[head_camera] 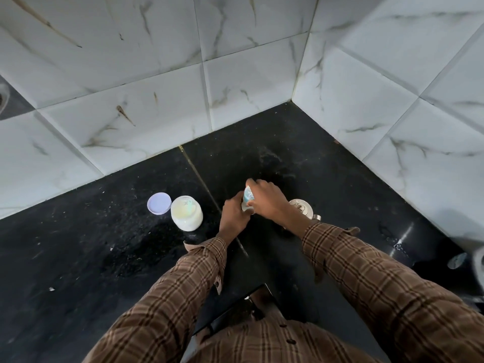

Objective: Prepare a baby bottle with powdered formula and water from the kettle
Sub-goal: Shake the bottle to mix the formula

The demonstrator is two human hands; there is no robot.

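Observation:
A baby bottle with pale blue markings stands on the black counter between my two hands. My left hand grips its lower body. My right hand is curled over its top, hiding the cap or teat. An open jar of white formula powder sits to the left, and its lilac lid lies flat beside it. The steel kettle shows only its lid and part of its handle behind my right wrist.
White marble-look wall tiles close the counter at the back and right, forming a corner. White specks dot the counter. A pale object lies at the right edge. A dark drawer or stand edge sits below my arms.

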